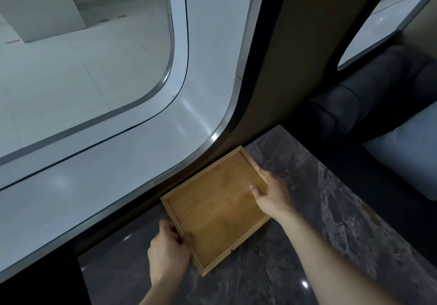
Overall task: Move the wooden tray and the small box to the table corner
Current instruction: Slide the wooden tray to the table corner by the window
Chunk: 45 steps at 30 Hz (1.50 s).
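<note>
A flat wooden tray (214,207) with a low rim lies on the dark marble table (319,222), close to the wall under the window. The tray is empty. My left hand (169,250) grips the tray's near-left rim, thumb over the edge. My right hand (272,192) grips the far-right rim, thumb inside the tray. I see no small box in this view.
A large rounded window (94,68) with a metal frame runs along the table's left side. A brown wall pillar (295,68) stands behind the table's far corner. Dark seat cushions (369,96) and a light grey cushion (406,158) lie beyond the table's right edge.
</note>
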{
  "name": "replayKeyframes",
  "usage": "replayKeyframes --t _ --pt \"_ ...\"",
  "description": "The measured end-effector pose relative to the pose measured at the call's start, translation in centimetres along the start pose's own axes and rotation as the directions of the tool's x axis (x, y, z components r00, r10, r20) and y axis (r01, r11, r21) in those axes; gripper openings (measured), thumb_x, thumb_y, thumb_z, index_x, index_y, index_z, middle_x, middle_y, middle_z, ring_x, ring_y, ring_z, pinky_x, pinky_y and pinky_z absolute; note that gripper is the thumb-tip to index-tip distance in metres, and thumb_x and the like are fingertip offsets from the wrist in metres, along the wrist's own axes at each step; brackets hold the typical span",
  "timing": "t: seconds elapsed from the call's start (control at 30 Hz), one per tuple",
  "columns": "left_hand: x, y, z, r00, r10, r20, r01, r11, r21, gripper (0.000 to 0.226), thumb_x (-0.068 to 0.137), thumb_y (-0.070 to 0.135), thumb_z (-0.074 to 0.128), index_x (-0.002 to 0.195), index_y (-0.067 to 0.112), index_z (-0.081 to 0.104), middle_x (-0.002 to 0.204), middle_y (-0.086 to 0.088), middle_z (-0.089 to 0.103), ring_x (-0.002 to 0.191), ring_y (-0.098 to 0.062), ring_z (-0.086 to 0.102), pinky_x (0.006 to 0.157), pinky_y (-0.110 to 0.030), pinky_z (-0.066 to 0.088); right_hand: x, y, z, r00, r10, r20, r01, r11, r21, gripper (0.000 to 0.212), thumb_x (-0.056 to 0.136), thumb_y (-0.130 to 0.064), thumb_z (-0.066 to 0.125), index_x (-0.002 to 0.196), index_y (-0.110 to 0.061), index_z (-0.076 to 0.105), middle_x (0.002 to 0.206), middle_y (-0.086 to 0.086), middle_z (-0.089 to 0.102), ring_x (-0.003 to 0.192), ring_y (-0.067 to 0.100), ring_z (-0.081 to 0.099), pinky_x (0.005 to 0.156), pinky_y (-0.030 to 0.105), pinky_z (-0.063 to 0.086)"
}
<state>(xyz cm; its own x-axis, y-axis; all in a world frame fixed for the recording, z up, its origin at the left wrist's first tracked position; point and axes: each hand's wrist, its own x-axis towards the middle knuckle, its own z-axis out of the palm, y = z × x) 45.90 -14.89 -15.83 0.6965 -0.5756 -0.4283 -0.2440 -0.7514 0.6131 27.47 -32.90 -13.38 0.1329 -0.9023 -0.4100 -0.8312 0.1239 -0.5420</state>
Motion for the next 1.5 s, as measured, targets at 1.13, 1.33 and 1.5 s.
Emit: replayKeyframes --t 1.13,1.33,1.5 --pt "-0.3 -0.2 3.1 0.812 0.495 0.310 -0.580 0.617 0.533 0.117 0.062 0.095 0.038 0.155 0.037 -0.003 0.168 -0.008 0.005 0.155 -0.030 0.000 0.126 -0.047 0.005 -2.2 3.4 1.0 0.945 -0.242 0.221 0.323 0.810 -0.490 0.134 0.064 -0.061 0.086 0.161 -0.033 -0.003 0.169 0.010 -0.017 0.156 0.028 -0.014 0.124 0.048 0.009" --pt "-0.2 -0.1 3.0 0.819 0.482 0.310 -0.569 0.615 0.546 0.120 0.059 0.096 0.039 0.155 0.035 -0.001 0.167 -0.007 0.008 0.154 -0.029 0.003 0.126 -0.047 0.007 -2.3 3.7 1.0 0.944 -0.249 0.218 0.326 0.806 -0.493 0.134 0.063 -0.063 0.084 0.161 -0.032 -0.003 0.170 0.007 -0.016 0.156 0.025 -0.015 0.124 0.047 0.009" --pt "-0.3 0.0 3.0 0.810 0.510 0.289 -0.576 0.598 0.558 0.120 0.056 0.095 0.042 0.155 0.035 0.013 0.163 -0.006 0.021 0.151 -0.033 0.011 0.124 -0.051 0.015 -2.9 3.5 1.0 0.944 -0.266 0.197 0.330 0.789 -0.518 0.131 0.065 -0.062 0.084 0.161 -0.033 -0.002 0.170 0.006 -0.013 0.156 0.027 -0.013 0.126 0.050 0.008"
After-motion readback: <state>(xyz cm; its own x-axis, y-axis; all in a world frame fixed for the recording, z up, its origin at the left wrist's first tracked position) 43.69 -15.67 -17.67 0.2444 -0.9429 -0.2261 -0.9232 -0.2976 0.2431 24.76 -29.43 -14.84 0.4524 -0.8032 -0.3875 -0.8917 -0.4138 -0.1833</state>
